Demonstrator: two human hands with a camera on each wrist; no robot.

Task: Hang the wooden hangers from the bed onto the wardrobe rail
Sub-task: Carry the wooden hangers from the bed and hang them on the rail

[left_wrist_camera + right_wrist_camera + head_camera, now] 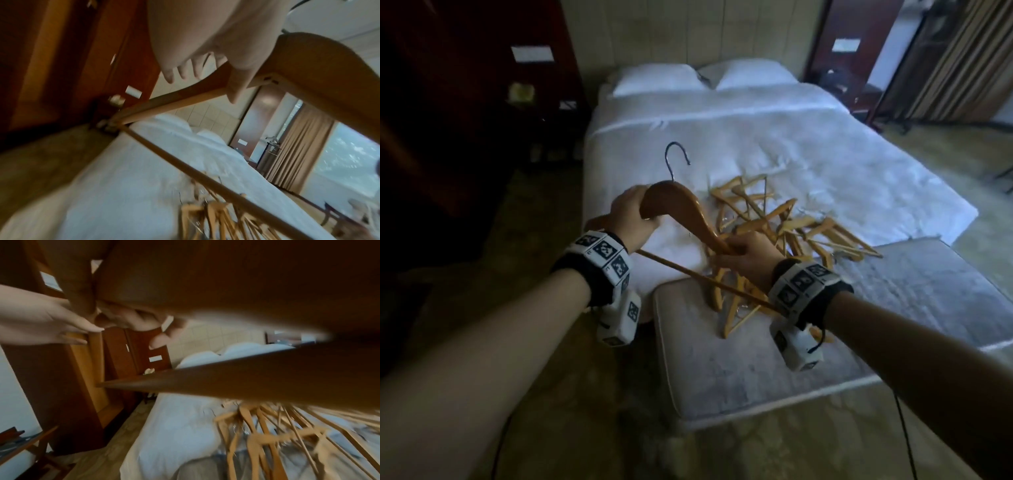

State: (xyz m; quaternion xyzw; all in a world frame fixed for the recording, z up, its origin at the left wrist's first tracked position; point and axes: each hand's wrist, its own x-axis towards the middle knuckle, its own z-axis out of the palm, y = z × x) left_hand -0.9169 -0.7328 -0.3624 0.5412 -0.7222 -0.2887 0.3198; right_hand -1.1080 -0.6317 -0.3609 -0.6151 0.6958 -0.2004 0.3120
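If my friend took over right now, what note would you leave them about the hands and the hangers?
Left hand: grips the top of a dark wooden hanger near its metal hook.
Right hand: fingers curled round the same hanger's right end.
The hanger is lifted above the bed, hook pointing up.
The pile of lighter hangers lies tangled on the bed's foot end, partly over the grey bench cushion.
Done: one hanger picked up. No wardrobe rail shows, so I cannot tell whether any already hang.
Left: carry this one to the rail, hang it, then return for the pile.
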